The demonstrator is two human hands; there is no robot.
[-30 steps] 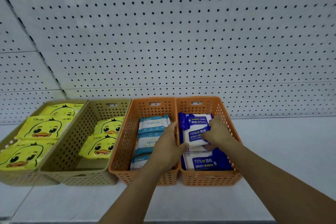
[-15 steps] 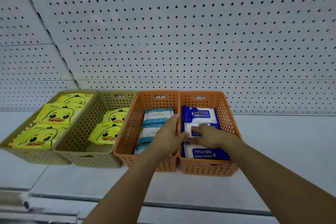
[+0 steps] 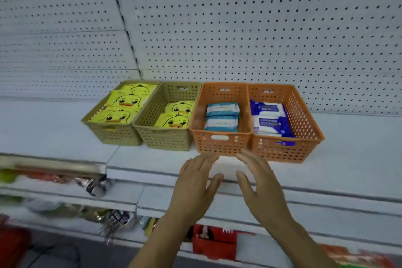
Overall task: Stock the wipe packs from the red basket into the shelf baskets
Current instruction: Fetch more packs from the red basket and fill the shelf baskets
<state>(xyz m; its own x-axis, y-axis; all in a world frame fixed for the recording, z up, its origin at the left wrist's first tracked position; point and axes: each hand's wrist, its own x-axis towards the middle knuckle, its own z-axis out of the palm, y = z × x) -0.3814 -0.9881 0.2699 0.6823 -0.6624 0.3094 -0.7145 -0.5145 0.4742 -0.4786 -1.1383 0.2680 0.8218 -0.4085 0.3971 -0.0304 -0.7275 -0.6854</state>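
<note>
Four baskets stand in a row on the white shelf. The right orange basket holds dark blue and white wipe packs. The left orange basket holds light blue packs. Two olive baskets hold yellow duck packs. My left hand and my right hand hover in front of the orange baskets, fingers spread, holding nothing. A red shape at the lower left edge is too blurred to identify.
A white pegboard wall rises behind the baskets. Lower shelves to the left carry blurred goods. A red package sits on a shelf below my hands.
Both hands have pulled back out of the orange baskets toward me and let go of the blue pack, which now lies in the right basket. The view has dropped and pulled back.
</note>
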